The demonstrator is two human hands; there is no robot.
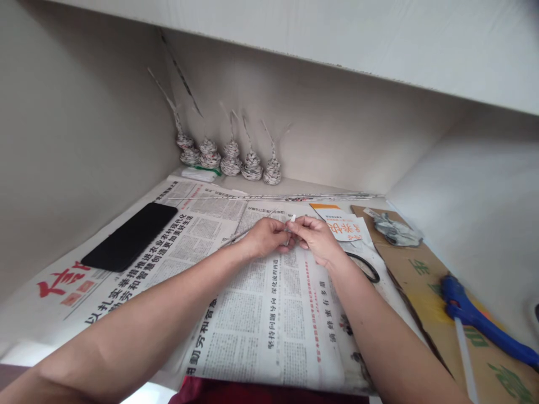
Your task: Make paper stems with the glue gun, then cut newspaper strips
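Observation:
My left hand [269, 235] and my right hand [314, 237] meet above the newspaper [248, 314], thumbs and fingertips pinched close together. Between them a small white piece of paper [293, 217] sticks up; the rest of it is hidden by my fingers. A thin rolled paper stick [231, 239] shows beside my left hand, and I cannot tell whether it joins what I hold. Beyond my hands, several long thin paper sticks [311, 197] lie side by side across the surface.
Several gourd-shaped woven paper pieces [231, 159] stand along the back wall. A black phone [131, 235] lies left. To the right are black-handled scissors [365, 266], a printed card [343, 224], cardboard [415, 280], a crumpled grey bundle [398, 229] and a blue glue gun [475, 317]. A shelf [337, 39] hangs overhead.

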